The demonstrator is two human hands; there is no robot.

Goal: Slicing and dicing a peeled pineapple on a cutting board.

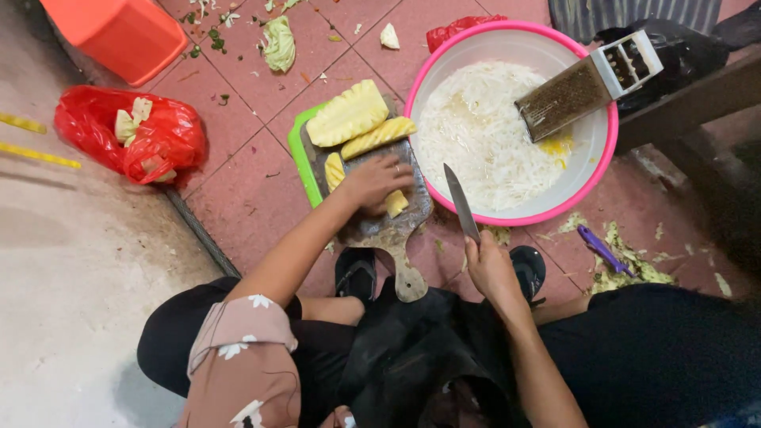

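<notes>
The left hand (374, 181) pressed a pineapple piece (396, 203) near the wooden board's (372, 230) right edge; the right hand (490, 268) gripped a knife (461, 204) just beside it.

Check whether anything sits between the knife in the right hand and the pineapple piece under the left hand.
Nothing visible does. The knife in the right hand points up beside the pineapple piece held by the left hand; only bare cutting board lies between them.
</notes>
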